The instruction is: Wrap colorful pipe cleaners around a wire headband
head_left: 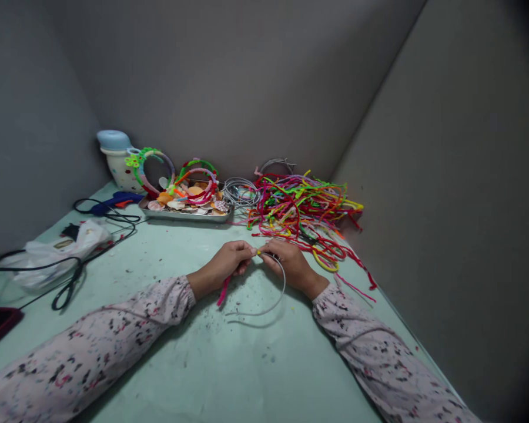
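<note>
A thin grey metal headband [284, 286] curves between my hands, its bare end hanging down over the table. My left hand [230, 262] is closed on it near the top, and a fuzzy magenta length [223, 292] sticks out below that palm. Between my fingertips a small bit of yellow pipe cleaner [259, 252] shows against the metal. My right hand [288, 264] is closed with thumb and fingers pinching the headband just beside the yellow. How the yellow bit is fixed to the metal is hidden by the fingers.
Behind the hands lie a metal tray [185, 216] of shells and wrapped headbands, bare metal hoops [240, 192], and a heap of coloured pipe cleaners [300, 202]. Yellow-handled scissors [325, 260] sit at right. Leftward are a blue glue gun [110, 202], plastic bag [57, 258], black cable [68, 288] and bottle [119, 161].
</note>
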The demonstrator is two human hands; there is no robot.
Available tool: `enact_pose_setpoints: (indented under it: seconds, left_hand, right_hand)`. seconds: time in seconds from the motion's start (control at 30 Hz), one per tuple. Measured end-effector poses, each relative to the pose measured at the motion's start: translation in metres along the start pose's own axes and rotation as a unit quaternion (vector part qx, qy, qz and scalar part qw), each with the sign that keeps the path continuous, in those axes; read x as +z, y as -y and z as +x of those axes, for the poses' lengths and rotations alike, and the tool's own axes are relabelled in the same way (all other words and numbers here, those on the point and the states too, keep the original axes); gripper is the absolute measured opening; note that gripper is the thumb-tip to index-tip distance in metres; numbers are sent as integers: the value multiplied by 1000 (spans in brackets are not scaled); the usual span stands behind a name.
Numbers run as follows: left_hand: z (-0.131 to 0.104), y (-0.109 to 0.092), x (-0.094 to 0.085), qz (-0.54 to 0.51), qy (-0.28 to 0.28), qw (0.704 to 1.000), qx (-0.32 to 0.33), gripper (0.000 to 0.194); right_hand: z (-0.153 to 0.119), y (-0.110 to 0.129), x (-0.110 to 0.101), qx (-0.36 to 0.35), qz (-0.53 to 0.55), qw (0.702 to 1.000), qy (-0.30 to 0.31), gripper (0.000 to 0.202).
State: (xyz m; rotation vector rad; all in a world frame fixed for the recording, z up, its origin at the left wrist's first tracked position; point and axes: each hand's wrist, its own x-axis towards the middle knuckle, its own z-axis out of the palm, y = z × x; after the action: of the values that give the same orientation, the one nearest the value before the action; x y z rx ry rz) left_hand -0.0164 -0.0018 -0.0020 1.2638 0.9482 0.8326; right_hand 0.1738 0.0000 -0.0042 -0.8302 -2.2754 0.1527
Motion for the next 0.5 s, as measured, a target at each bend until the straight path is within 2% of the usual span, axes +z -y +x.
enact_pose_setpoints:
  seconds: [0.3,0.5]
  left_hand:
    - [1,0,-3,-4,22,1000,-16,23]
    - [3,-1,-5,-14,33,999,-27,21]
  right_hand:
    - [-3,1,-2,-41,-104,994,8,16]
    - [-5,-1,-2,-72,-132,989,3,19]
